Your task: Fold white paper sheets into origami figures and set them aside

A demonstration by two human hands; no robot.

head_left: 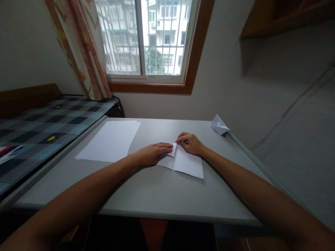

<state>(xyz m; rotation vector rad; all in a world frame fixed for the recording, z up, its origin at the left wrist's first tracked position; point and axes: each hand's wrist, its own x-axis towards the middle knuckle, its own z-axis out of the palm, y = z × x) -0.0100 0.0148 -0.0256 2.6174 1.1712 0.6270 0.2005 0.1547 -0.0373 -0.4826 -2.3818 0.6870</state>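
A partly folded sheet of white paper [188, 165] lies on the table in front of me, with a crease down its middle and a flap turned over near the top. My left hand [154, 153] rests flat on its left side, fingers stretched out over the flap and covering part of it. At the top of the crease, my right hand [190, 143] pinches the paper's edge between thumb and forefinger, the other fingers curled. The far edge of the sheet is partly hidden behind my hands.
White sheets [110, 141] lie stacked on the table's left. A folded paper boat [220, 124] stands at the far right corner of the white table [146, 198]. Beyond the left edge is a bed with a checked cover [65, 111]. A wall and window [146, 38] stand behind.
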